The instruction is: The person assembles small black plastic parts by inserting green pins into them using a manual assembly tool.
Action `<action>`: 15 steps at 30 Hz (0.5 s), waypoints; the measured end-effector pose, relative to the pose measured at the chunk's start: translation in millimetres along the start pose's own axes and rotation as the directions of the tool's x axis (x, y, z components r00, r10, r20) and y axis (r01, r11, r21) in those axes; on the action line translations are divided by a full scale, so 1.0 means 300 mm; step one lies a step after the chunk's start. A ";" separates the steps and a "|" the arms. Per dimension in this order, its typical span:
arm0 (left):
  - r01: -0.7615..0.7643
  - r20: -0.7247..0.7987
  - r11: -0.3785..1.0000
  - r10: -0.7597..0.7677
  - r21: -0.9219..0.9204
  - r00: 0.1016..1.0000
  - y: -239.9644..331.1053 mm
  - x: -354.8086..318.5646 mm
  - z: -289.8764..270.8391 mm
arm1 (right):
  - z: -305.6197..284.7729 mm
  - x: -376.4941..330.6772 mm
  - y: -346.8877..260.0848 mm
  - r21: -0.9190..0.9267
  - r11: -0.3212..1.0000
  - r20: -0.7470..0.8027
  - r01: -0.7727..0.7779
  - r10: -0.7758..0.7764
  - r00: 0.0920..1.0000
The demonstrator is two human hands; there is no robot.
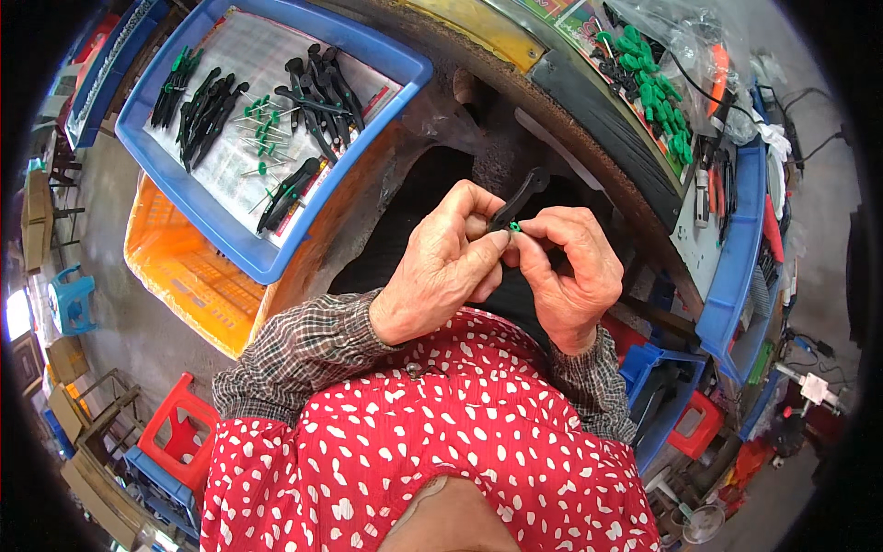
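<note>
1. We hold a black handle (517, 204) between both hands, just right of frame centre. Its long axis runs on a slant, lower end at our fingertips, free end pointing to the upper right.
2. A small green piece (515, 225) sits at the handle's lower end, right where our thumbs meet.
3. Our left hand (440, 267) is closed on the lower end of the handle, thumb pressed beside the green piece.
4. Our right hand (572, 267) is clenched against the same end, fingers curled; we cannot tell how much of the handle it grips.
5. Both hands hang in the air above our lap, over a dark gap under the bench (589, 138) that curves across the top of the frame.
6. At upper left a blue tray (276, 262) lined with paper holds more black handles (207, 110) and green-headed pins (262, 138). It rests on an orange crate (184, 276).
7. At upper right lies a heap of green parts (648, 78); a second blue tray (736, 267) with tools runs down the right side.
8. The floor is grey concrete; a red stool (179, 432) stands at lower left.
9. Nothing lies between our hands and the trays.
</note>
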State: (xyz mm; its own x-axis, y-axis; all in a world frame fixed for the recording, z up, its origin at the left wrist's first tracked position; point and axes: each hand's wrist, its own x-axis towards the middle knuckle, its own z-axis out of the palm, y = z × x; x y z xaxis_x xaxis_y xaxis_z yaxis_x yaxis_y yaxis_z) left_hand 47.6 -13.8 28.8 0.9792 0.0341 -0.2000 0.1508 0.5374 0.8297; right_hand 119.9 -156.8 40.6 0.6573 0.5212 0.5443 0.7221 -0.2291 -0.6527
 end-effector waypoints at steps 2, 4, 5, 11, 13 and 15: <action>0.002 0.002 1.000 -0.002 0.007 1.000 0.003 -0.004 0.003 | 0.001 0.000 0.000 -0.004 1.000 -0.003 0.000 0.000 1.000; 0.003 -0.001 1.000 -0.003 0.016 1.000 -0.002 -0.008 0.001 | 0.002 0.001 0.001 0.002 1.000 0.009 0.014 -0.014 1.000; -0.007 -0.008 0.999 0.008 0.040 1.000 -0.004 -0.006 0.001 | 0.001 0.002 0.000 0.000 1.000 0.009 0.013 -0.013 1.000; -0.047 -0.024 0.994 0.049 0.098 0.998 -0.011 -0.002 0.002 | 0.002 0.002 0.001 -0.023 0.999 -0.003 0.036 -0.036 0.999; -0.056 -0.032 0.990 0.061 0.128 0.998 -0.011 0.000 0.007 | 0.002 0.005 -0.003 -0.036 0.999 0.006 0.038 -0.038 0.999; -0.065 -0.078 0.982 0.081 0.180 0.994 -0.005 0.000 0.013 | 0.003 0.005 -0.004 -0.051 0.997 0.003 0.052 -0.052 0.999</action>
State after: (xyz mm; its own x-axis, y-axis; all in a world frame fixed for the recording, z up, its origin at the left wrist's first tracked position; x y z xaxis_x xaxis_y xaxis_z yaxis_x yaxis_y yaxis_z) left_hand 47.8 -18.0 29.5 0.9747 0.1426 -0.1724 0.1082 0.3738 0.9212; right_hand 119.7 -154.9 41.9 0.6181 0.5348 0.5762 0.7655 -0.2428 -0.5958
